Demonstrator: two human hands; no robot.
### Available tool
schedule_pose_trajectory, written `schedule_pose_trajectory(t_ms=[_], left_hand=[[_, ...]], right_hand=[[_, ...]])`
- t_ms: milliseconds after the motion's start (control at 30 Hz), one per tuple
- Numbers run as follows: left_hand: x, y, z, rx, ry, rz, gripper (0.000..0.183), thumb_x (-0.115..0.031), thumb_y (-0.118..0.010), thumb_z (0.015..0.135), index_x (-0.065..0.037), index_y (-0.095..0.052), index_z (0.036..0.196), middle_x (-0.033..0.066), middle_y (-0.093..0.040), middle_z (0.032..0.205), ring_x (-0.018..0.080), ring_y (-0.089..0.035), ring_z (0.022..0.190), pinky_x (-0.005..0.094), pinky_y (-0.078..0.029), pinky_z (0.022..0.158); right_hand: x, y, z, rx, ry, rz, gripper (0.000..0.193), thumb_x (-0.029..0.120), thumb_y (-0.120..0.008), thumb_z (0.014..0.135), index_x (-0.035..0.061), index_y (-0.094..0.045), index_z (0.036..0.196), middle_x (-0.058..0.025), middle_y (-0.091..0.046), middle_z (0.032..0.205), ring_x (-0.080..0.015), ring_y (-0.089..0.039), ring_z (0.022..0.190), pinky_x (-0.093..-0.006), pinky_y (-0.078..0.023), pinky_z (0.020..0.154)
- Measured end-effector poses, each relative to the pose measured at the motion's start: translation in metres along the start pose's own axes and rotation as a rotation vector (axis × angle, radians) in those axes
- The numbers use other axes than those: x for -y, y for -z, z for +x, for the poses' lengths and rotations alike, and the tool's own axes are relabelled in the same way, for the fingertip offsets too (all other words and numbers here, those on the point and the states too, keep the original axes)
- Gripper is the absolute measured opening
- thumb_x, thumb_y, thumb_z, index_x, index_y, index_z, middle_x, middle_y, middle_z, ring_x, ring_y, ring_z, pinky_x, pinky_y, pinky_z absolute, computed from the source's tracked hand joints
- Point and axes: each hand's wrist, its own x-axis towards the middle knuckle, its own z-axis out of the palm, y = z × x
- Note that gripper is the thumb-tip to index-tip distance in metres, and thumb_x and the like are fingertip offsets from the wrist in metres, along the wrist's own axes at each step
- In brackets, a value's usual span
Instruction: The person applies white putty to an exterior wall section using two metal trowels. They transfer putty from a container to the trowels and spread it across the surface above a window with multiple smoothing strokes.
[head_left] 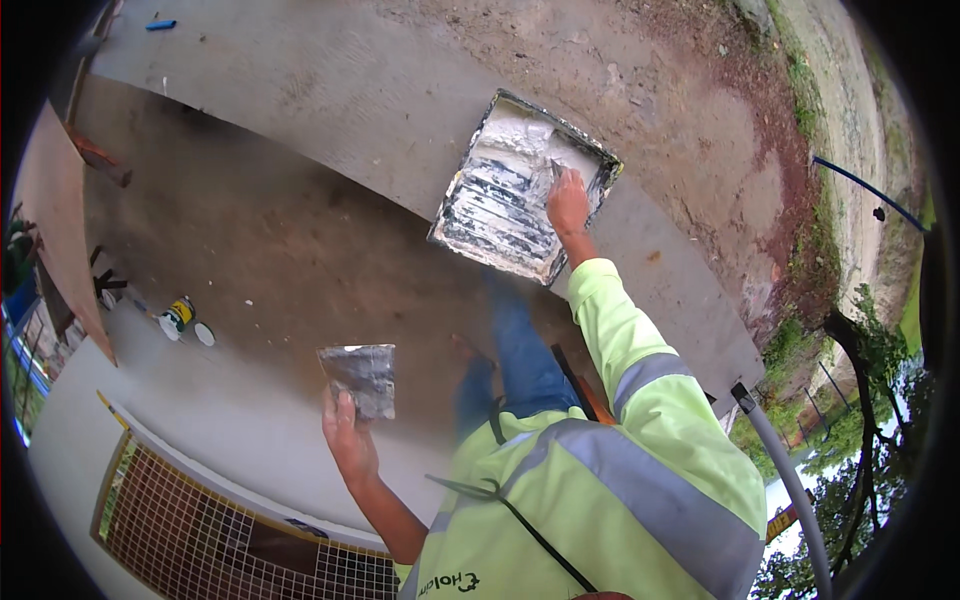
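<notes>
My left hand (350, 440) is closed on a flat, nearly square scraper blade (364, 382), smeared grey. The thumb lies against its lower edge, and the blade stands apart from everything else. My right hand (568, 205) reaches over a rectangular tray (577, 132) with a dark, crusted rim. Its fingers are closed round a small putty knife (556, 169), mostly hidden by the hand, with the tip among the white paste (520, 135). The paste is thick at the tray's far end and streaked thinly over the dark bottom at the near end.
The tray rests on a concrete ledge (330, 75) beside a lower, brown floor (260, 230). A paint can (177, 316) and its round lid (205, 334) are at left, by a white wall (200, 390) with a grid-barred opening (210, 510). A grey pipe (785, 470) rises at right.
</notes>
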Motion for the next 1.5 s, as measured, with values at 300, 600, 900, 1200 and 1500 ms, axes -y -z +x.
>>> schedule_pose_trajectory(t_ms=[300,600,900,1200,1500], left_hand=[[-0.007,-0.011,0.008,-0.01,0.009,-0.003,0.041,-0.021,-0.055,0.101,-0.002,-0.047,0.136,0.0061,-0.06,0.116,0.014,-0.06,0.098,0.0297,-0.05,0.078],[-0.009,-0.013,0.011,0.035,0.013,0.013,0.036,-0.021,-0.054,0.102,-0.003,-0.047,0.132,0.0064,-0.059,0.115,0.0146,-0.06,0.098,0.032,-0.053,0.08],[-0.01,-0.017,0.008,0.03,0.004,-0.02,0.033,-0.018,-0.054,0.101,-0.004,-0.05,0.131,0.0042,-0.062,0.112,0.012,-0.06,0.093,0.0275,-0.049,0.072],[-0.005,-0.014,0.006,0.037,0.016,0.012,0.037,-0.02,-0.055,0.101,-0.002,-0.052,0.133,0.0052,-0.062,0.114,0.0122,-0.059,0.095,0.0286,-0.049,0.077],[-0.013,-0.031,0.002,0.024,0.03,0.046,0.024,-0.021,-0.054,0.102,-0.008,-0.054,0.121,0.0002,-0.061,0.102,0.0087,-0.057,0.084,0.026,-0.045,0.067]], right_hand=[[-0.004,-0.012,-0.013,0.28,0.531,-0.246,0.02,0.006,-0.051,0.088,0.0035,-0.061,0.105,-0.0144,-0.058,0.102,-0.0334,-0.058,0.1,-0.0446,-0.052,0.081],[-0.014,0.015,0.001,0.175,-0.026,-0.163,0.023,0.009,-0.049,0.09,0.0007,-0.06,0.109,-0.0197,-0.058,0.107,-0.0404,-0.059,0.102,-0.0509,-0.051,0.083],[0.02,-0.008,-0.032,0.191,-0.172,-0.039,0.033,0.008,-0.048,0.091,-0.0011,-0.056,0.121,-0.0234,-0.055,0.114,-0.0431,-0.059,0.102,-0.0514,-0.05,0.088],[0.011,-0.015,-0.032,0.125,0.177,-0.22,0.031,0.006,-0.055,0.085,0.0015,-0.059,0.115,-0.0159,-0.057,0.104,-0.0352,-0.056,0.102,-0.0454,-0.049,0.084],[0.007,0.006,-0.029,0.037,0.138,-0.168,0.033,0.004,-0.053,0.085,0.0042,-0.066,0.115,-0.0128,-0.061,0.105,-0.0319,-0.058,0.1,-0.0433,-0.049,0.084]])
